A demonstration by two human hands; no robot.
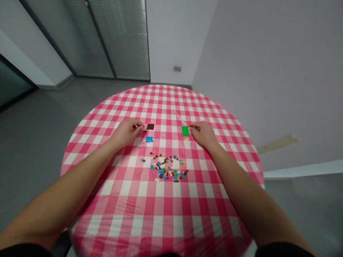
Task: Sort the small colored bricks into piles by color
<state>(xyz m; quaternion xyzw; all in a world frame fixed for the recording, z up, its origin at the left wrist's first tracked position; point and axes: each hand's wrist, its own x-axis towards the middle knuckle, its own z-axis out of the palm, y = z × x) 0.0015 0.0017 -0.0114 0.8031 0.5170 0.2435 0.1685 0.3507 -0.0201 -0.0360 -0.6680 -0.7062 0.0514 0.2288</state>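
Note:
My left hand (pixel 125 132) rests on the cloth with its fingers curled together, just left of a dark brown building plate (pixel 150 126). A small dark red brick (pixel 134 126) lies at its fingertips; whether the fingers hold it is hard to tell. My right hand (pixel 203 134) is curled beside a green building plate (pixel 185 131), with its fingertips close to the plate's right edge. Small blue bricks (pixel 149 139) and cream bricks (pixel 187 141) lie just below the plates. Nearer me is a loose scatter of multicoloured small bricks (pixel 164 167).
A round table with a pink-and-white checked cloth (pixel 171 207) fills the middle of the view, its edge curving all round. A thin pale strip (pixel 180 117) lies above the green plate. Grey floor, walls and a glazed partition with blinds surround the table.

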